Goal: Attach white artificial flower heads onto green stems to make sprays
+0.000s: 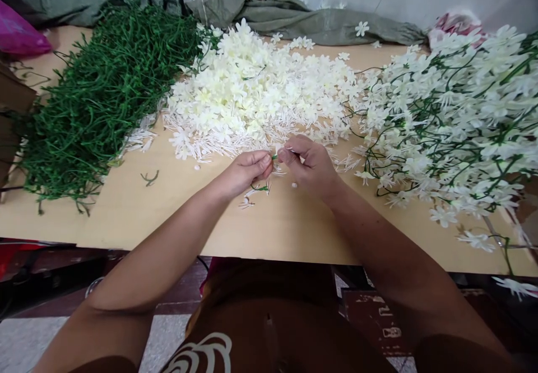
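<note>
My left hand (251,172) pinches a green plastic stem (261,188), whose lower end hangs below the fingers. Close against it, my right hand (310,162) is closed on a small white flower piece (278,148), partly hidden by the fingertips. Just beyond both hands spreads a heap of loose white artificial petals (252,87), with thin white stamens (214,146) scattered along its near edge. A heap of green plastic stems (101,92) lies to the left. On the right are many white flowers on green stems (445,120).
Grey-green cloth (294,19) lies bunched along the wall behind the table (168,221). A magenta bag (21,31) and a cardboard box (12,109) are at the far left. One loose stem piece (150,179) lies left of my hands. The table's front edge is near my body.
</note>
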A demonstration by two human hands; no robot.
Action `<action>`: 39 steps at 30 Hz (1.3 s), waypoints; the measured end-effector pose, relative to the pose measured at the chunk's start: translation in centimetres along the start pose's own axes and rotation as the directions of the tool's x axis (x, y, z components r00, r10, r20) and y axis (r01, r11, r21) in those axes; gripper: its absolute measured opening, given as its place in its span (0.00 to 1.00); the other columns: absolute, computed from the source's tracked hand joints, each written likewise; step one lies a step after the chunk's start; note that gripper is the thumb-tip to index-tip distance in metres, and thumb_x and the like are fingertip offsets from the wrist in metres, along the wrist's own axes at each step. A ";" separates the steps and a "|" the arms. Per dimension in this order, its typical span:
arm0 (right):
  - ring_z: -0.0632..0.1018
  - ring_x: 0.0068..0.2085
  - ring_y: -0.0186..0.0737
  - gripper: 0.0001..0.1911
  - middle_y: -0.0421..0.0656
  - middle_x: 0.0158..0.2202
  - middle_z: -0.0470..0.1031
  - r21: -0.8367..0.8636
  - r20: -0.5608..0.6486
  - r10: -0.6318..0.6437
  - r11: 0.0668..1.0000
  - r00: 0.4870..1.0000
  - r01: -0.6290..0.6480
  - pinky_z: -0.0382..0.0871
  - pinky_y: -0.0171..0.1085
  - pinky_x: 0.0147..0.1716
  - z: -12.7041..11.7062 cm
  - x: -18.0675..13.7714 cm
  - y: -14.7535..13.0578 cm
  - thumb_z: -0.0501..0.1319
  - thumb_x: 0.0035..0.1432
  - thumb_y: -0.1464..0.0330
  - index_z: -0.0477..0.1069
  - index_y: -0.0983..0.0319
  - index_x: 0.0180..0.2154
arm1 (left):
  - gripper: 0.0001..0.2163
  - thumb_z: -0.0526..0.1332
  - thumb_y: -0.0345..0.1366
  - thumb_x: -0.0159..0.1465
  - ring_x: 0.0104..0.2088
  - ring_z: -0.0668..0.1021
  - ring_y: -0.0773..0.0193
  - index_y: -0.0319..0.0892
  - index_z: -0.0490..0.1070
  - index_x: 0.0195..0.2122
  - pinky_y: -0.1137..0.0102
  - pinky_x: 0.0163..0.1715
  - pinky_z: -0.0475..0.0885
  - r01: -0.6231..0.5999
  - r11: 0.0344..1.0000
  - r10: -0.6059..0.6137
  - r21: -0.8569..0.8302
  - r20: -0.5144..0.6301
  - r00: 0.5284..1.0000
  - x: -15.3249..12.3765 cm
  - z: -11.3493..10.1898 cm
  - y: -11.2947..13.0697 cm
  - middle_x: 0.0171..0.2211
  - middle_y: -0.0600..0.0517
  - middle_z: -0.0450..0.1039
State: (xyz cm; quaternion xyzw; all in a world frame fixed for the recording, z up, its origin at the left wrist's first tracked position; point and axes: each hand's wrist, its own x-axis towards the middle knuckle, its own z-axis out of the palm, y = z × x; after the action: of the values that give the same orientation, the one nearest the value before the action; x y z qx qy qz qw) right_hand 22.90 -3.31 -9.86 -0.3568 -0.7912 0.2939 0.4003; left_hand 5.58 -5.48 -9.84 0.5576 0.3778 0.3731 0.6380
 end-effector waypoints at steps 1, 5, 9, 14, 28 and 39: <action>0.62 0.28 0.33 0.19 0.37 0.20 0.58 -0.033 -0.007 -0.034 0.999 0.999 0.034 0.57 0.36 0.31 0.1 0.0 0.1 0.54 0.64 0.63 0.55 0.60 0.21 | 0.26 0.63 0.59 0.55 0.17 0.53 0.75 0.41 0.59 0.17 0.72 0.18 0.44 0.004 1.000 -0.004 0.000 -0.002 1.000 0.0 0.0 0.0 0.15 0.60 0.51; 0.57 0.26 0.33 0.19 0.36 0.20 0.55 -0.146 -0.033 -0.179 0.974 0.983 0.172 0.56 0.37 0.32 0.3 -0.1 0.3 0.53 0.64 0.66 0.51 0.59 0.21 | 0.27 0.64 0.59 0.53 0.17 0.53 0.75 0.41 0.58 0.17 0.72 0.18 0.45 0.008 1.000 -0.008 -0.007 -0.031 0.999 0.1 0.2 0.0 0.15 0.60 0.52; 0.58 0.27 0.35 0.18 0.37 0.20 0.54 -0.188 -0.030 -0.172 0.968 0.985 0.164 0.55 0.37 0.31 0.7 -0.3 0.3 0.51 0.64 0.67 0.50 0.58 0.22 | 0.26 0.63 0.58 0.55 0.17 0.54 0.74 0.41 0.58 0.17 0.72 0.17 0.45 0.004 1.000 -0.003 0.001 -0.046 0.999 0.2 0.2 -0.1 0.15 0.59 0.52; 0.57 0.26 0.35 0.19 0.37 0.21 0.52 -0.160 -0.023 -0.160 0.975 0.987 0.155 0.56 0.38 0.32 1.0 -0.5 0.0 0.50 0.65 0.64 0.48 0.58 0.23 | 0.25 0.61 0.56 0.57 0.17 0.54 0.73 0.42 0.57 0.16 0.72 0.18 0.46 0.021 0.998 -0.020 0.064 -0.018 1.000 0.5 -0.2 -0.7 0.14 0.59 0.50; 0.58 0.26 0.35 0.20 0.37 0.21 0.52 -0.157 -0.014 -0.196 0.969 0.981 0.191 0.55 0.38 0.30 1.6 -1.2 0.3 0.46 0.68 0.60 0.47 0.57 0.23 | 0.19 0.59 0.44 0.60 0.18 0.57 0.73 0.42 0.57 0.16 0.74 0.19 0.51 0.039 0.987 -0.044 0.159 0.025 0.999 1.0 -0.2 -1.1 0.13 0.59 0.51; 0.59 0.27 0.33 0.22 0.36 0.23 0.55 -0.026 0.139 0.005 1.000 0.990 -0.001 0.55 0.36 0.30 0.0 -0.9 0.3 0.50 0.65 0.53 0.55 0.59 0.24 | 0.20 0.61 0.47 0.60 0.17 0.55 0.74 0.42 0.59 0.17 0.73 0.19 0.48 0.084 0.991 -0.088 0.103 0.035 0.995 0.7 -0.1 0.0 0.14 0.60 0.51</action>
State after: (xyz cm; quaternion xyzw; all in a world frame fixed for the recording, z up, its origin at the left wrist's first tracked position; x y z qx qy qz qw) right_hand 23.38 -3.83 -10.43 -0.3417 -0.8206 0.3083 0.3389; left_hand 5.81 -4.83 -9.89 0.5797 0.4074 0.3145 0.6318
